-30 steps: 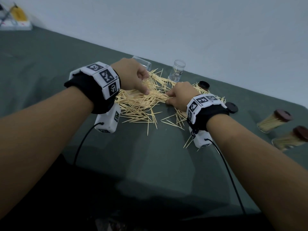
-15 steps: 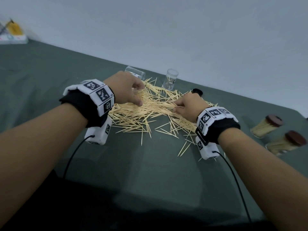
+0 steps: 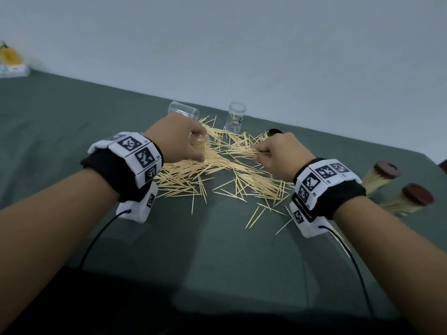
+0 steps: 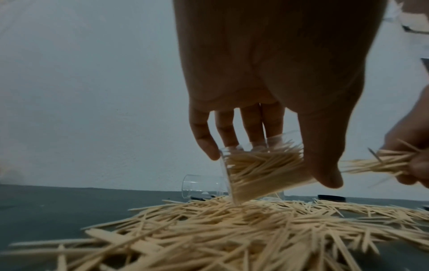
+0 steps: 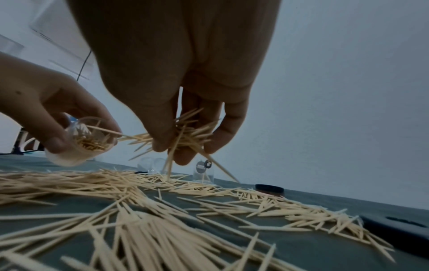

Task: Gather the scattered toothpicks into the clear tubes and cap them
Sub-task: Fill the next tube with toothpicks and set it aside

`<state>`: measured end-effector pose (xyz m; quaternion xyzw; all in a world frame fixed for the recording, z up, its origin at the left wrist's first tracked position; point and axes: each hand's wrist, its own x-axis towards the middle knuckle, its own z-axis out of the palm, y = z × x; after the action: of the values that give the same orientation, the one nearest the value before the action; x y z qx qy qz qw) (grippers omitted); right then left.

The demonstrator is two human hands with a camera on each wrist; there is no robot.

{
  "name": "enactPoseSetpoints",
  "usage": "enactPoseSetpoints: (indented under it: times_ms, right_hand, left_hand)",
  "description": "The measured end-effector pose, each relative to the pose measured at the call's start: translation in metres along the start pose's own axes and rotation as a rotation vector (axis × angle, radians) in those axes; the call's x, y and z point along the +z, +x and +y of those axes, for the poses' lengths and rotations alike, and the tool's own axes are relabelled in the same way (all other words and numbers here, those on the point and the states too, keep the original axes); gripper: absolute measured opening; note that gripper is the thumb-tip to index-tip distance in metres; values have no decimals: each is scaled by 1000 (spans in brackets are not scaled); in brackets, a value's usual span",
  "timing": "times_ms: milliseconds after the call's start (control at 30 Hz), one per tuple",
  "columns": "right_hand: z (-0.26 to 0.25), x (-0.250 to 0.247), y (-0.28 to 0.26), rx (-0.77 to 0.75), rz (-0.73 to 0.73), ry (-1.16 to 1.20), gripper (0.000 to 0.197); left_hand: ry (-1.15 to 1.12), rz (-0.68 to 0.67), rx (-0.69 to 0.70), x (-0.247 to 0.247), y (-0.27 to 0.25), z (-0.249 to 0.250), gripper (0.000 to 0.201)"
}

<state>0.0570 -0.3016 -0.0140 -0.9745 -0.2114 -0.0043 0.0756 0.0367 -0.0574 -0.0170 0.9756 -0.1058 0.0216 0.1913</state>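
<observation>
Pale wooden toothpicks (image 3: 212,170) lie scattered in a heap on the dark green table (image 3: 217,250). My left hand (image 3: 180,139) grips a clear tube (image 4: 262,170) partly filled with toothpicks, tilted with its mouth toward the right, just above the heap. My right hand (image 3: 278,153) pinches a bundle of toothpicks (image 5: 176,135) a little above the pile, their tips pointing at the tube's mouth (image 5: 90,139). An empty clear tube (image 3: 183,112) lies on its side behind my left hand. Another clear tube (image 3: 235,117) stands upright farther back.
Two filled tubes with dark red caps (image 3: 379,175) (image 3: 406,199) lie at the right. Loose black caps sit by the pile: one behind my right hand (image 3: 274,131), one at its right edge (image 5: 394,232). A wall runs along the table's far edge.
My left hand has lifted the filled tube off the pile and tilted it. My right hand has picked up a bundle of toothpicks and raised it toward the tube.
</observation>
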Motion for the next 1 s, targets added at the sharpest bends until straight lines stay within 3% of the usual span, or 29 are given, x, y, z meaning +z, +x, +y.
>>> enactPoseSetpoints:
  times_ms: [333, 500, 600, 700, 1000]
  right_hand:
    - [-11, 10, -10, -114, 45, -46, 30]
    - [-5, 20, -11, -178, 0, -87, 19]
    - [-5, 23, -12, -244, 29, -52, 17]
    - [-5, 22, -11, -293, 79, -11, 14]
    - [-3, 18, -15, -283, 85, 147, 24]
  left_hand:
    - [-10, -13, -34, 17, -1, 31, 59]
    - [-37, -24, -7, 24, -5, 41, 50]
    - [-66, -37, 54, 27, -7, 46, 42]
    - [-112, -29, 53, 29, -9, 50, 48]
    - [-209, -6, 15, 28, -13, 50, 49]
